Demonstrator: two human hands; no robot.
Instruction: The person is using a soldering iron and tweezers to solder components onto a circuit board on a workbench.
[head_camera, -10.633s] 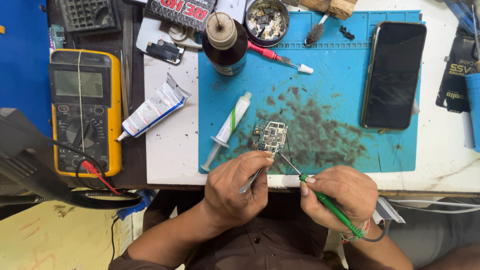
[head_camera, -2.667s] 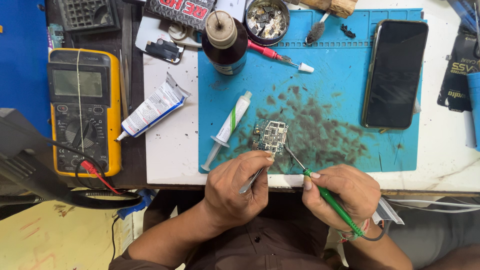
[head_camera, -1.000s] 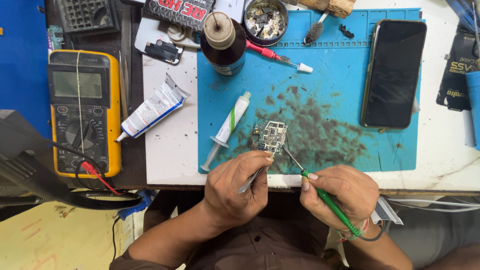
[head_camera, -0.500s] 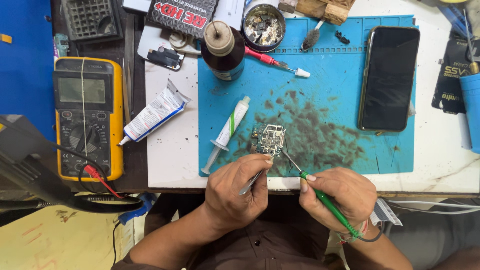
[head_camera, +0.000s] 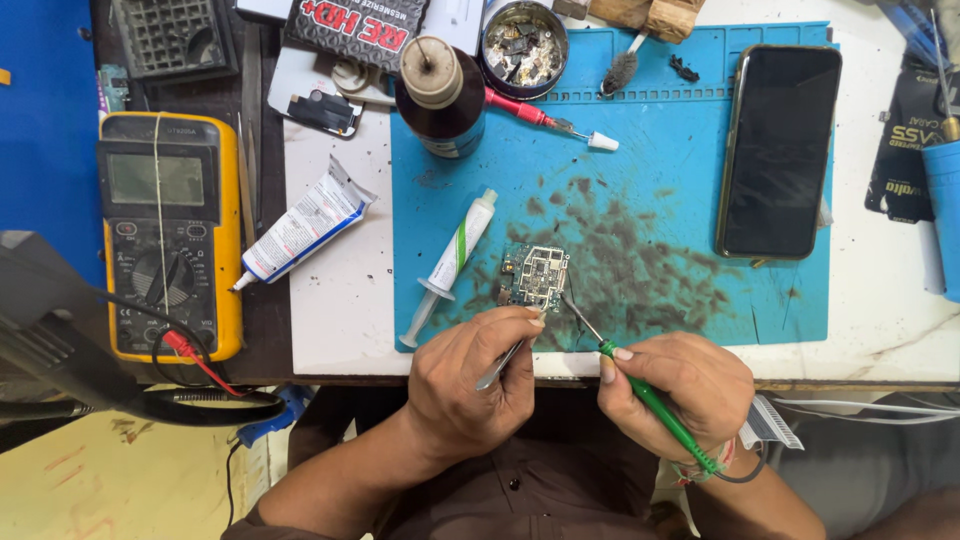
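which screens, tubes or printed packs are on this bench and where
Multimeter: far left, yellow case, grey blank screen.
Phone: right on blue mat, black, screen dark.
Glue tube: left of mat, white, printed.
Black pack: top edge, red-white lettering.
Dark card: far right.

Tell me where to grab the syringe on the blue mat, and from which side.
Grip the syringe across its barrel middle, coming from above. It lies flat and slanted on the blue mat, plunger end toward the left hand, cap toward the brown bottle; both sides are free.
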